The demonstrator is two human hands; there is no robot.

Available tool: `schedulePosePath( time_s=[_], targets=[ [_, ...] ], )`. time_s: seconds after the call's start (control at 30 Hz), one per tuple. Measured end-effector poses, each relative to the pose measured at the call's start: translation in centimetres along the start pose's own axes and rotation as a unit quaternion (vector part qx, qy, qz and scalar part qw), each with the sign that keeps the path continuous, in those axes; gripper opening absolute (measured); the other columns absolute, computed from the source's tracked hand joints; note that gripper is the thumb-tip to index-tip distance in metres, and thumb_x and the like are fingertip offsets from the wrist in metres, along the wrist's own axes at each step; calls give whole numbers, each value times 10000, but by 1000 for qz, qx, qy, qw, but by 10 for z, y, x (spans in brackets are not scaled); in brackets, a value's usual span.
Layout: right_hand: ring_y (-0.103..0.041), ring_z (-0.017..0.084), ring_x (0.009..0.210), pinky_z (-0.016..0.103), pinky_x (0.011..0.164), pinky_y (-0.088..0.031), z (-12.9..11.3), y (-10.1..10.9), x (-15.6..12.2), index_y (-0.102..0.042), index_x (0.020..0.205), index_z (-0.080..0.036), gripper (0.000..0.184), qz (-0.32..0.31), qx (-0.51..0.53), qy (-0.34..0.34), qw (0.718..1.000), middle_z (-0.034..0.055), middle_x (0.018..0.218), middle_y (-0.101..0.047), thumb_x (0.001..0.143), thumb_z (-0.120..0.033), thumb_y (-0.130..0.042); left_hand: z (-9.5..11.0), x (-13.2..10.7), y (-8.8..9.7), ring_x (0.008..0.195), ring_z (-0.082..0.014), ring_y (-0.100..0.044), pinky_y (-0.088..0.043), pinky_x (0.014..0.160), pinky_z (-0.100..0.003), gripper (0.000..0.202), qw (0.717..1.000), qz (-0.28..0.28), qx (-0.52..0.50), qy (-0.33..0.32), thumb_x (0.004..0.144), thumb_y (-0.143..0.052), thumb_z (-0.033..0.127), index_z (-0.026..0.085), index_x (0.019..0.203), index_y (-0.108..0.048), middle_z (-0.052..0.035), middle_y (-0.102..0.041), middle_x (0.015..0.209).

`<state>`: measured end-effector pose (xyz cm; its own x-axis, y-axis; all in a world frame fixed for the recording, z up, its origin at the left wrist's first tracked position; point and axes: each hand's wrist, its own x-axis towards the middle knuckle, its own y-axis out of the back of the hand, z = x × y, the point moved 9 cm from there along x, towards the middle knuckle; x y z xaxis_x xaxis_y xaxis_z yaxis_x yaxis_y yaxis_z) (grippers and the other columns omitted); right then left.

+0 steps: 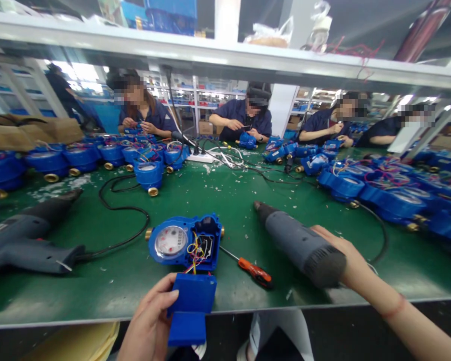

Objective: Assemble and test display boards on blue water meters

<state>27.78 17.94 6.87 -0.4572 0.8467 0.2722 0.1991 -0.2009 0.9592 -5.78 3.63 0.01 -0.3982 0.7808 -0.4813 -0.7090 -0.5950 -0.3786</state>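
- Along the bottom centre, the left hand (148,321) is pinching a blue plastic cover (192,296) by its left edge, its long axis running up the frame.
- Just above, an open water meter (184,243) is lying face-up, almost touching the cover.
- Toward the right, the right hand (332,243) is wrapping over the rear of a grey heat gun (300,245), its long axis slanting, nozzle pointing upper left.

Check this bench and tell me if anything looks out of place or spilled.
White flecks are scattered across the green bench mat, thickest near the far-left blue water meters; they look like spilled debris.
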Motion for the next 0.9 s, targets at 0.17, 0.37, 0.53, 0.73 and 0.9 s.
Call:
schedulePosePath(
  time_s=[0.17,0.37,0.53,0.73,0.9],
  targets=[
    [-617,270,1028,377,818,-524,-1,-20,38,-618,1184,-131,348,-27,-18,42,999,144,1183,-630,868,-67,-487,-10,0,-4,766,-211,-716,-574,624,-294,366,997,-36,3,67,760,-648,216,170,1122,-625,-68,-768,922],
    [-507,314,1217,504,1016,-437,-29,19,27,-530,1298,-96,570,94,19,26,995,175,1295,-561,739,-28,-442,-15,8,4,765,-195,-707,-589,622,-280,485,993,-74,28,87,661,-826,298,205,1096,-632,-45,-744,952],
    [-604,246,951,390,859,-531,-141,25,-14,-596,1101,-81,234,173,73,100,977,135,1029,-653,905,-72,-468,-6,5,-4,562,-106,-615,-550,516,-202,498,992,-83,87,39,548,-917,421,202,873,-610,23,-689,756],
    [-613,291,817,431,668,-559,-173,-49,-4,-592,1226,-49,355,34,-34,-1,999,139,958,-645,875,-102,-598,10,-1,-8,438,-65,-531,-455,423,-126,536,992,-58,111,-12,554,-901,463,230,826,-502,86,-583,571],
    [-644,194,742,314,657,-565,-159,-27,-26,-550,1113,-149,176,79,153,-29,985,60,900,-609,959,-135,-468,8,3,-5,496,-87,-546,-489,476,-168,520,992,-63,108,-24,574,-890,467,225,807,-492,66,-605,609]
  ],
)
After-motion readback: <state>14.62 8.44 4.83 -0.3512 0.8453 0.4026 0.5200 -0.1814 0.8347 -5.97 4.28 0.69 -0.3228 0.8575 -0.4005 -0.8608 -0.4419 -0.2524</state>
